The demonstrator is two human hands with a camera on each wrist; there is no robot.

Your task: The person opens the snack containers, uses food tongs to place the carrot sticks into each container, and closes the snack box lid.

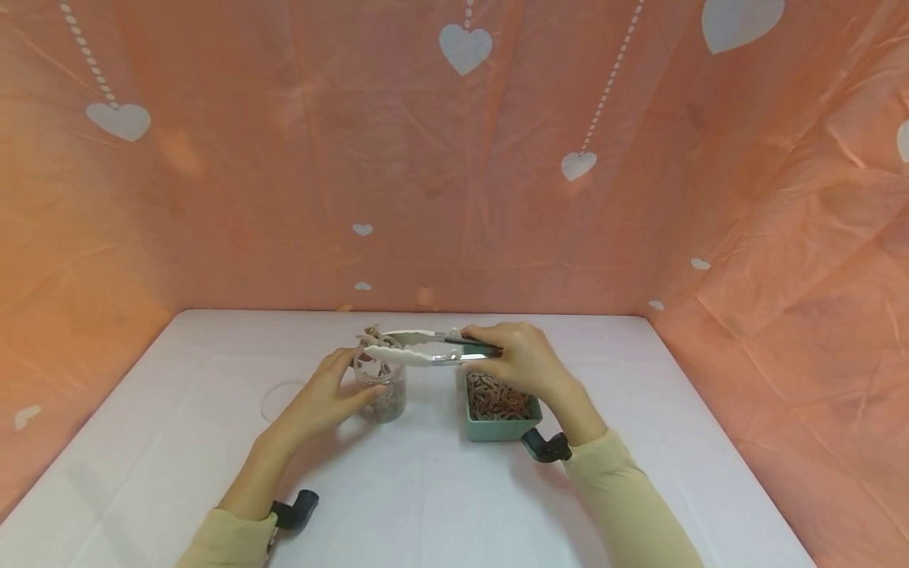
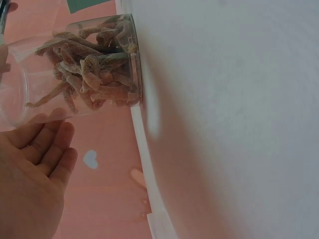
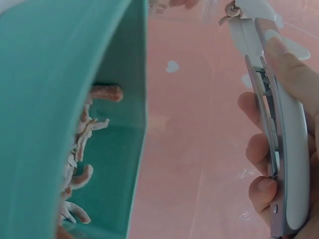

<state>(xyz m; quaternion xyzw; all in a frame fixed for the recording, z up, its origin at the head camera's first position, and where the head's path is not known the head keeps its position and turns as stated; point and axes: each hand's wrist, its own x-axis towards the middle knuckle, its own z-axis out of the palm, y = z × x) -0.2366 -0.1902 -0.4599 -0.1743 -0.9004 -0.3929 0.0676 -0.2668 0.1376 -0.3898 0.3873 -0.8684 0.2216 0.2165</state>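
In the head view my left hand (image 1: 328, 401) holds a clear jar (image 1: 390, 402) near its mouth, thumb in front and fingers behind. Brown dried strips (image 2: 89, 69) partly fill the jar, which stands on the table. My right hand (image 1: 524, 356) grips tongs (image 1: 408, 357) with pale tips and metal arms. Between those tips, above the jar's mouth, is a bunch of the same strips (image 1: 372, 338). A green rectangular container (image 1: 497, 431) of such strips stands below my right hand; the right wrist view shows its wall (image 3: 40, 109) up close.
A clear, round, lid-like thing (image 1: 264, 402) lies left of the jar, partly behind my left forearm. White cloth covers the table (image 1: 426, 505). Orange sheeting with white hearts (image 1: 398, 173) rises at the back and both sides.
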